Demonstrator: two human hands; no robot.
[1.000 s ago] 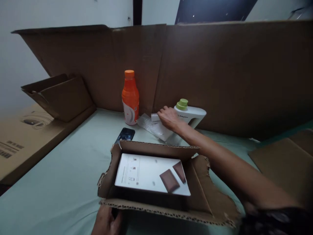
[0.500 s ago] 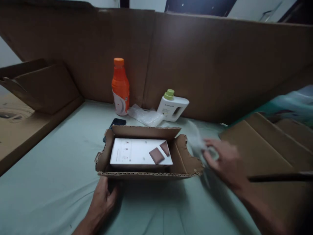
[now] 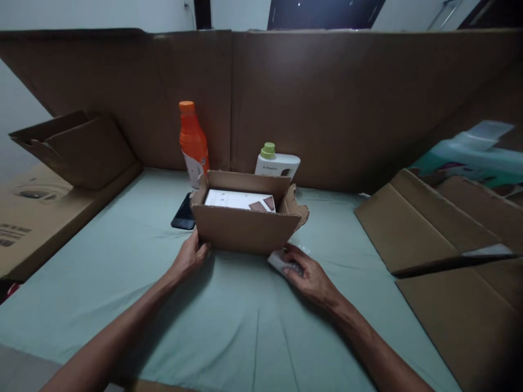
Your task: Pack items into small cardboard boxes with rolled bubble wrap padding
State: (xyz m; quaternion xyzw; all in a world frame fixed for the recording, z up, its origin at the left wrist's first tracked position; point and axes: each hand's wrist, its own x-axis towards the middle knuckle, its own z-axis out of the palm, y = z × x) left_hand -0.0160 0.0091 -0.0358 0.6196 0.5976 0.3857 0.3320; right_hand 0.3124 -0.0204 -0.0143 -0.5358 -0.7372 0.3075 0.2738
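A small open cardboard box point(image 3: 245, 231) stands on the green cloth with a white carton point(image 3: 229, 200) inside, brown squares printed on its top. My left hand point(image 3: 193, 251) is closed on the box's lower left corner, its fingertips partly hidden behind the box. At the lower right corner, my right hand point(image 3: 304, 272) pinches a crumpled piece of clear bubble wrap point(image 3: 280, 262) close against the box. A dark phone point(image 3: 183, 213) lies just left of the box.
Behind the box stand an orange bottle point(image 3: 193, 144) and a white jug with a green cap point(image 3: 278, 162), before a tall cardboard wall point(image 3: 347, 109). Open cardboard boxes point(image 3: 425, 228) and a teal bottle point(image 3: 469, 155) are at right. A large flat carton point(image 3: 44, 218) lies at left.
My right hand has brought the bubble wrap from beside the box to its front right corner. The box now sits farther away in view, showing more of its front wall.
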